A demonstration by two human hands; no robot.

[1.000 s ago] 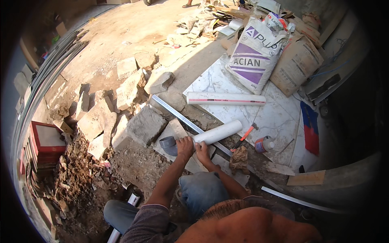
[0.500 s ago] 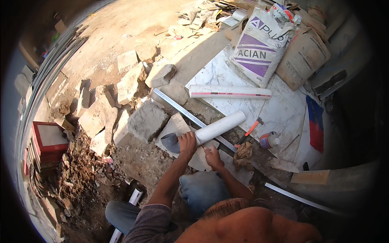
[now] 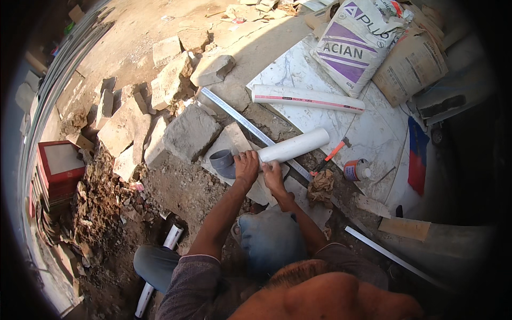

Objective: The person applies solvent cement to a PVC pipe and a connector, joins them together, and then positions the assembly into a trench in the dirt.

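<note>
A white plastic pipe (image 3: 296, 145) lies slantwise in front of me, with a grey pipe elbow (image 3: 222, 163) at its left end. My left hand (image 3: 247, 167) is wrapped over the pipe's left end, right beside the elbow, and covers the place where the two meet. Closed against the pipe's near side is my right hand (image 3: 272, 175); its fingers are pinched, and what they hold is hidden. Beneath the pipe are a flat stone slab (image 3: 230, 137) and a long, pale metal straightedge (image 3: 240, 118).
Another white pipe (image 3: 308, 99) lies on marbled tiles (image 3: 285, 69). To the right are a hammer (image 3: 336, 149), a small can (image 3: 356, 170) and crumpled brown paper (image 3: 321, 186). Broken stone blocks (image 3: 192, 132) are piled left. A printed sack (image 3: 349, 48) stands at the back right.
My right hand has moved up and slightly left against the pipe, and the thin dark tool it held no longer shows. My left hand stays at the pipe's end. The view has shifted slightly.
</note>
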